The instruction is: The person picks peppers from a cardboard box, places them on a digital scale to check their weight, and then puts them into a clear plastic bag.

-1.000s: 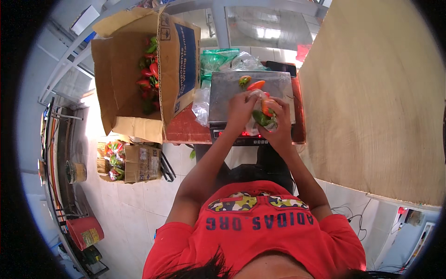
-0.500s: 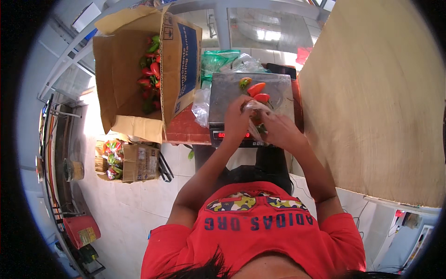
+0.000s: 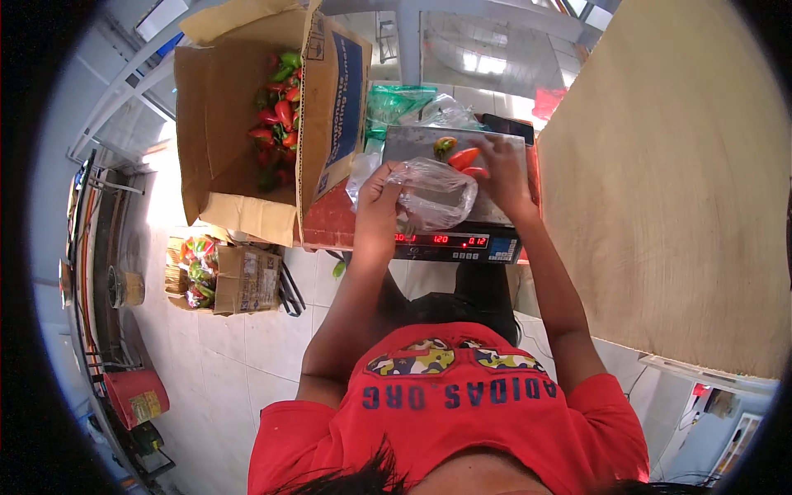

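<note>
My left hand (image 3: 379,196) pinches the rim of a clear plastic bag (image 3: 445,216), its mouth spread wide over the front of a digital weighing scale (image 3: 404,144). On the scale's metal plate, just behind the bag, lie a green-and-orange pepper (image 3: 445,147), an orange-red pepper (image 3: 464,158) and a red one (image 3: 477,172) partly hidden. My right hand (image 3: 505,169) is over the plate, right beside the two redder peppers; motion smears its fingers, so I cannot tell whether it grips one. The scale's red display (image 3: 441,241) is lit. What is inside the bag is hard to make out.
A large open cardboard box (image 3: 235,124) with many red and green peppers (image 3: 280,115) stands left. Behind the scale are green plastic (image 3: 396,103) and a dark phone-like object (image 3: 507,128). A smaller box (image 3: 252,280) of bagged peppers sits on the floor. A wooden panel (image 3: 660,181) rises right.
My hands were together at the bag; now they are apart. The left has moved left with the bag, which is opened wide. The right has gone up toward the peppers.
</note>
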Tool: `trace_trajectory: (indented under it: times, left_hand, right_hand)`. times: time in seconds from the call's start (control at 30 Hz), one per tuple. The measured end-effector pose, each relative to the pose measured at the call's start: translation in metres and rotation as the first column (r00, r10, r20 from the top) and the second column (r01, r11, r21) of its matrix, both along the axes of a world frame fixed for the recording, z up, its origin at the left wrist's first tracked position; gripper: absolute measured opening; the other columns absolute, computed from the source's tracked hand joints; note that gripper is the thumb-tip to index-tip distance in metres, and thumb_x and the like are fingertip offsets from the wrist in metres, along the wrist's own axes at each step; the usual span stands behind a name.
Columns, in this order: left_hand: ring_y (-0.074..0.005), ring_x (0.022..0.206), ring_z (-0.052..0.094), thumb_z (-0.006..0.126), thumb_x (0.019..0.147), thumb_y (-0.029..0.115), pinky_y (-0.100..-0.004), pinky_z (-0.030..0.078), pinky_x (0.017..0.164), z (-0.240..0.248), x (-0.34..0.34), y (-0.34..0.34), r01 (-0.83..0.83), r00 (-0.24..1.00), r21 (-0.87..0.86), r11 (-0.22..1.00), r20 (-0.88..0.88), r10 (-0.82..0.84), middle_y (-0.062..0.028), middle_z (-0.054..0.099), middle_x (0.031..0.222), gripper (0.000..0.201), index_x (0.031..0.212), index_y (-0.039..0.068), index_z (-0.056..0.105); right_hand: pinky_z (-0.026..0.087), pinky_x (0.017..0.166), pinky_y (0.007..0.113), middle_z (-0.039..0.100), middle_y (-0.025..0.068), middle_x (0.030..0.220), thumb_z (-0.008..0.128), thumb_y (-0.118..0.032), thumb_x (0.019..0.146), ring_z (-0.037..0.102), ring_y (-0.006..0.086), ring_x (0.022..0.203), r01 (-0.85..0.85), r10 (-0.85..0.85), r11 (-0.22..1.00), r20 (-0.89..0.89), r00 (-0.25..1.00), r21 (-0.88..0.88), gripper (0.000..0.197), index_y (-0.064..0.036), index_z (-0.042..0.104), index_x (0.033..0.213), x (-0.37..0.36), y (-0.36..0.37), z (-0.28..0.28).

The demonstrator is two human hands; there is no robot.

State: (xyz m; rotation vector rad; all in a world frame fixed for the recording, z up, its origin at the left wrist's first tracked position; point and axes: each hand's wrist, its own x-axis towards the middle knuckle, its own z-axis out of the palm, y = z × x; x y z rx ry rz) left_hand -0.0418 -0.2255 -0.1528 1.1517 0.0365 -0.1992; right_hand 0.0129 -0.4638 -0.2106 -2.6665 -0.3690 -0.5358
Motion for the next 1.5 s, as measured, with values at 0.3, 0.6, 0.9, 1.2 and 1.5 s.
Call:
trace_trajectory:
  times: [0.3, 0.6, 0.9, 1.2, 1.5]
  left_hand:
    - [-0.0073, 0.074, 0.057, 0.049, 0.093, 0.010, -0.0207, 0.044, 0.062, -0.004, 0.006, 0.009, -0.123, 0.992, -0.181, 0.976, -0.039, 0.117, -0.0018, 0.063, 0.084, 0.016, 0.101, 0.005, 0.061]
    - [-0.0067, 0.066, 0.053, 0.050, 0.091, 0.010, -0.0210, 0.042, 0.061, -0.025, 0.031, -0.019, -0.009, 0.997, -0.152, 0.988, 0.079, 0.021, -0.0004, 0.060, 0.076, 0.017, 0.099, 0.002, 0.062]
    - [-0.0052, 0.070, 0.052, 0.052, 0.091, 0.015, -0.0216, 0.041, 0.063, -0.019, 0.031, -0.044, -0.020, 0.989, 0.096, 0.995, 0.148, 0.005, 0.0006, 0.062, 0.082, 0.022, 0.099, 0.000, 0.067]
    - [-0.0147, 0.068, 0.055, 0.057, 0.082, 0.007, -0.0280, 0.044, 0.064, -0.018, 0.024, -0.061, -0.245, 0.911, 0.330, 0.911, 0.401, 0.100, -0.0083, 0.062, 0.077, 0.017, 0.092, -0.003, 0.067]
    - [-0.0197, 0.068, 0.056, 0.057, 0.073, -0.006, -0.0293, 0.043, 0.063, -0.017, 0.001, -0.065, -0.343, 0.865, 0.475, 0.811, 0.496, 0.075, -0.0111, 0.054, 0.074, 0.020, 0.091, -0.001, 0.064]
  right_hand:
    - [0.049, 0.083, 0.045, 0.040, 0.0237, 0.134, 0.063, -0.037, 0.079, 0.049, 0.0375, 0.117, 0.043, -0.097, 0.978, -0.259, 0.961, -0.206, 0.062, -0.0199, 0.040, 0.134, 0.031, 0.024, -0.086]
    - [0.052, 0.065, 0.032, 0.058, 0.0123, 0.103, 0.064, -0.005, 0.076, 0.062, 0.0213, 0.084, 0.103, 0.154, 0.696, -0.288, 0.945, 0.711, 0.049, -0.0077, 0.046, 0.121, 0.024, -0.022, -0.043]
    - [0.050, 0.064, 0.028, 0.061, 0.0097, 0.093, 0.060, -0.002, 0.075, 0.059, 0.0138, 0.076, -0.199, 0.316, 0.227, 0.121, 0.941, 0.953, 0.041, -0.0032, 0.049, 0.115, -0.076, 0.036, 0.091]
    - [0.049, 0.070, 0.031, 0.063, 0.0138, 0.084, 0.064, -0.003, 0.070, 0.059, 0.0149, 0.071, -0.132, 0.358, 0.830, -0.336, 0.871, 0.542, 0.047, 0.0007, 0.053, 0.116, -0.066, 0.035, 0.051]
    - [0.051, 0.069, 0.041, 0.067, 0.0169, 0.087, 0.062, -0.018, 0.081, 0.065, 0.0357, 0.079, -0.288, 0.424, 0.868, -0.302, 0.853, 0.405, 0.028, -0.0044, 0.060, 0.105, -0.042, 0.034, 0.044]
